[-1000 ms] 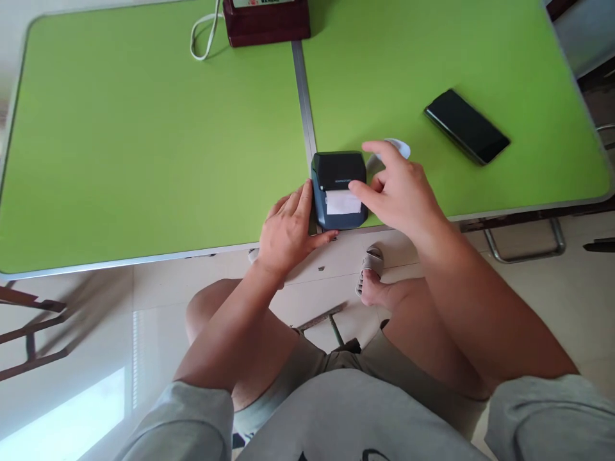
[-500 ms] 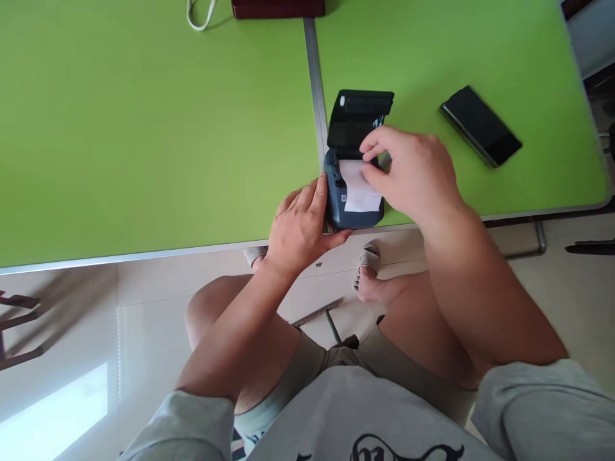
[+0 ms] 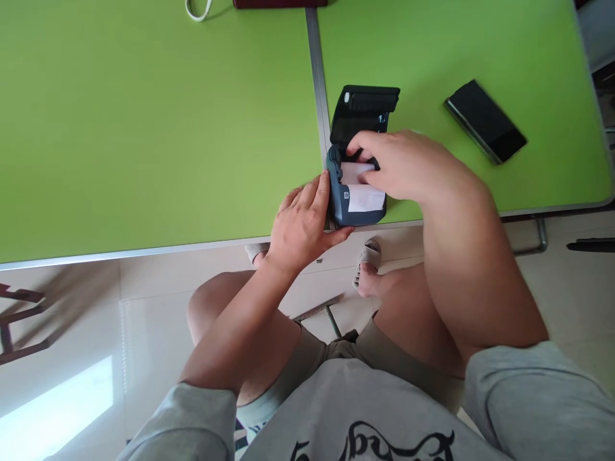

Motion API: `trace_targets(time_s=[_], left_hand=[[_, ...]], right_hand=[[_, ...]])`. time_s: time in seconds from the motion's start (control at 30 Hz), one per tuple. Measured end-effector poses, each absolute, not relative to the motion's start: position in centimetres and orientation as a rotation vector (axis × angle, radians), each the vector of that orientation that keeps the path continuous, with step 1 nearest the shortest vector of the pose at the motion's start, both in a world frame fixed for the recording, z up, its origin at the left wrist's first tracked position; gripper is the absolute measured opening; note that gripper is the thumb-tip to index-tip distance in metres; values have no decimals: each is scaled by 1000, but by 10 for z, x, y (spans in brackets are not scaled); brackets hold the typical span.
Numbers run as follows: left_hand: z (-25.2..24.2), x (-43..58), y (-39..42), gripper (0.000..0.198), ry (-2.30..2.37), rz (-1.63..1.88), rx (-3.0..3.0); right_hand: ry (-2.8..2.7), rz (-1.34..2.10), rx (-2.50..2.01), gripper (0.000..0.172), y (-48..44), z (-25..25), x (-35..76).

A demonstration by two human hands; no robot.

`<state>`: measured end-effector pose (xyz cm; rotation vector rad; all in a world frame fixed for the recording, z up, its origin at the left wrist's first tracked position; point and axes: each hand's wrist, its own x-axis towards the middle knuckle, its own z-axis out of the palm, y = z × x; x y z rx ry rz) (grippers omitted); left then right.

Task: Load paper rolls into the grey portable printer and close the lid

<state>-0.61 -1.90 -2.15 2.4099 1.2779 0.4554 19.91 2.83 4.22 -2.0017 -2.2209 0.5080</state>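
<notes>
A small dark-blue portable printer [image 3: 360, 219] sits at the table's front edge with its black lid [image 3: 358, 118] raised at the back. Inside lies a white paper roll [image 3: 354, 171], its loose end [image 3: 368, 200] draped forward over the printer's front. My left hand [image 3: 298, 223] grips the body at the left, fingers along its side and thumb at the front corner. My right hand [image 3: 403, 163] reaches into the compartment from the right, thumb on the paper and curled fingers towards the roll's far side. The fingertips are partly hidden.
A black smartphone [image 3: 486, 121] rests on the green table [image 3: 158, 141] to the right. A metal strip [image 3: 314, 64] divides the tabletop. At the far edge are a dark red object [image 3: 281, 2] and a white loop of cord [image 3: 198, 14]. The front edge is near my knees.
My right hand has moved left and deeper into the printer, its thumb now pressing on the paper. The left hand keeps its hold. The view has shifted slightly.
</notes>
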Motion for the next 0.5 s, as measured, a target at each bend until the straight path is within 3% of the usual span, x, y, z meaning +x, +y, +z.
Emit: trace_targets(time_s=[0.5], left_hand=[[-15,-5,-17,106,1295,339,2454]], right_hand=[[-1956,650,-1869,53,13,62,212]])
